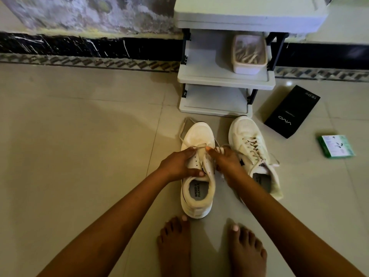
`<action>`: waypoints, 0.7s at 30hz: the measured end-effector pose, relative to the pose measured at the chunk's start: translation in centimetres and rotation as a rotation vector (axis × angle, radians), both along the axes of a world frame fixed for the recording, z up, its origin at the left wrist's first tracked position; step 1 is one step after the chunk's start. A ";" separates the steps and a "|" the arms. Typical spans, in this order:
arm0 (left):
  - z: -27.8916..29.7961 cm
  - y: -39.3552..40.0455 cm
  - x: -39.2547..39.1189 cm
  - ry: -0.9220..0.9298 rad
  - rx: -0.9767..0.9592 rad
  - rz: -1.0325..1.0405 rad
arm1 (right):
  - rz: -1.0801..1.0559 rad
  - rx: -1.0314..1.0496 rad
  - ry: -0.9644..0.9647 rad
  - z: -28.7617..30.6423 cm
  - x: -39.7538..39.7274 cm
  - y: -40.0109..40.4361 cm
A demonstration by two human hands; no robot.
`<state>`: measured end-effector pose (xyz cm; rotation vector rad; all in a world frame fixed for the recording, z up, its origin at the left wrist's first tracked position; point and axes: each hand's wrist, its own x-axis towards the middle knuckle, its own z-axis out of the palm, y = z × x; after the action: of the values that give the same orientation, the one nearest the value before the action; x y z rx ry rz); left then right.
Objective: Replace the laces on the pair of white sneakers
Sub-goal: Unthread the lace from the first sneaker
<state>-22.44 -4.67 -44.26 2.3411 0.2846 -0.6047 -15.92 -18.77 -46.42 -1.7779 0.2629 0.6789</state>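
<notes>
Pale floor tiles (79, 136) run back to a dark marble skirting and a mottled wall. Beyond the hands, against that wall, stands a grey shelf unit (225, 78) with a tub (249, 54) on its middle tier; the contents look like pale strips, possibly laces, can't tell for sure. Out past the right hand lie a black carton (292, 111) and, further right, a small green box (336, 145).

Two white sneakers sit toes-to-shelf. Left sneaker (197, 170) is under both hands; right sneaker (254, 154) sits just beside the right hand, laced up, ends trailing loose on the tiles.

Left hand (179, 164) grips the shoe's near side, thumb curled in at the collar, fingers (188, 150) pressing by the eyelets. Right hand (225, 159) fingers are curled at the lowest eyelets, apparently pinching the lace (196, 145); the pinch itself is partly hidden. Only one crossing spans the toe end, upper eyelets bare, and a long slack loop trails forward past the fingertips.

Judgement: early lacing of the left sneaker. Whether this lace is going in or coming out, can't tell. Next move calls for working an end through an eyelet while the left hand steadies the shoe.

Room: open tile left of the left hand; right sneaker crowds the right wrist; bare feet (211, 248) close behind the heel; shelf base near the toes.
</notes>
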 end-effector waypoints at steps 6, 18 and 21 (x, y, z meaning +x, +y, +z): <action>-0.2 0.1 0.0 0.000 0.001 -0.003 | 0.187 -0.281 -0.325 -0.1 0.0 0.0; -0.2 0.2 -0.1 0.010 -0.012 0.008 | 0.227 0.078 -0.570 6.7 2.4 0.0; -0.1 0.2 -0.1 -0.013 -0.018 -0.001 | 0.191 0.430 -0.361 9.6 2.1 0.7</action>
<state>-22.56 -4.50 -44.32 2.3270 0.2709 -0.5904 -13.81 -18.09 -36.85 -1.4822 -0.2833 0.4893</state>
